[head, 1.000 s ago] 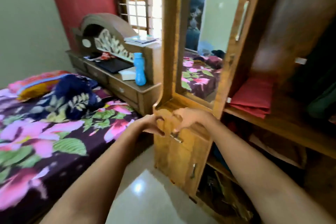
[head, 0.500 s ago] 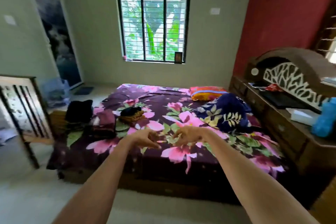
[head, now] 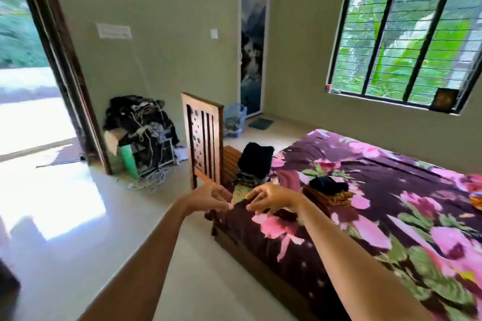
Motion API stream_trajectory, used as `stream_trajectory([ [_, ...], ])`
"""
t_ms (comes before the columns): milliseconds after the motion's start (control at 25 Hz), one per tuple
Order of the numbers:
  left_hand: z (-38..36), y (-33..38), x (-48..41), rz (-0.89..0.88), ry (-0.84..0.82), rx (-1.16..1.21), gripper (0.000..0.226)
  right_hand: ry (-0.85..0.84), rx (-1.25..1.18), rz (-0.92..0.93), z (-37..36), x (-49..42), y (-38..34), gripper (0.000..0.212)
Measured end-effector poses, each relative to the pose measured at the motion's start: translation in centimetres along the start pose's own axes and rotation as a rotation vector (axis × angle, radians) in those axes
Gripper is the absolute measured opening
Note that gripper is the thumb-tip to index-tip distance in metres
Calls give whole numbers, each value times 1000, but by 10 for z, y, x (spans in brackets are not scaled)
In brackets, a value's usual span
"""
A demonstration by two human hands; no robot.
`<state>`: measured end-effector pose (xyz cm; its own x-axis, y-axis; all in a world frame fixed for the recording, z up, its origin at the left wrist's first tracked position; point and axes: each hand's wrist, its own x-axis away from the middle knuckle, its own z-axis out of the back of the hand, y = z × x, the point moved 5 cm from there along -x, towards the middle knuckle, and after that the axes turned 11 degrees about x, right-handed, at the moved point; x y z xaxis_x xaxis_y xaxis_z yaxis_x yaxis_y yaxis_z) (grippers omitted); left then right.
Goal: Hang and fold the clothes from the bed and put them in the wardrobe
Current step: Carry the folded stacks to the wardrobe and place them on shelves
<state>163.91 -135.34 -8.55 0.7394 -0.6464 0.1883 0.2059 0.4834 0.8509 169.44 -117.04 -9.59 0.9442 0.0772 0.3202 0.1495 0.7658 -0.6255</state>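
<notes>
A bed (head: 370, 219) with a purple floral sheet fills the right half of the view. Near its left corner lies a pile of clothes: a dark garment on brown-orange folded cloth (head: 329, 191), and a maroon piece (head: 289, 180) beside it. A black garment (head: 257, 157) sits on a stack on the wooden chair (head: 206, 142). My left hand (head: 210, 198) and my right hand (head: 271, 197) are stretched out side by side in front of the bed corner, fingers loosely bent, holding nothing. The wardrobe is out of view.
An open doorway (head: 39, 101) lets bright light onto the tiled floor at the left. A heap of dark clutter and cables (head: 142, 133) stands against the wall. A blue bag (head: 234, 118) sits by a narrow door. A barred window (head: 407, 41) is on the right wall.
The view has swung left from the wardrobe, across the bed, to the bed's corner, the chair and the doorway. Both hands stay held out together and empty.
</notes>
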Motion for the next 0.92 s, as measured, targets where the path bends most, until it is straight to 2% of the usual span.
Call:
stream_trajectory([
  [120,70,-39,-16,70,164,32,32,-105,35,87,-11,-94,-45,43],
  [280,140,-105,-36,187,222,26,33,-291,101,160,-43,-203,-101,46],
  [400,194,-142,-66,207,250,44,34,-326,112,218,-49,-275,-131,43],
  [520,246,-173,-111,228,244,29,34,-317,86,191,-50,-345,-142,42],
  [640,290,-188,-171,223,173,-30,33,-252,39,134,-27,-396,-141,46],
  [720,304,-184,-216,155,127,-75,33,-171,-19,101,-4,-414,-131,47],
  [920,256,-153,-341,-26,-163,-142,32,7,-100,-105,48,-431,-40,45],
])
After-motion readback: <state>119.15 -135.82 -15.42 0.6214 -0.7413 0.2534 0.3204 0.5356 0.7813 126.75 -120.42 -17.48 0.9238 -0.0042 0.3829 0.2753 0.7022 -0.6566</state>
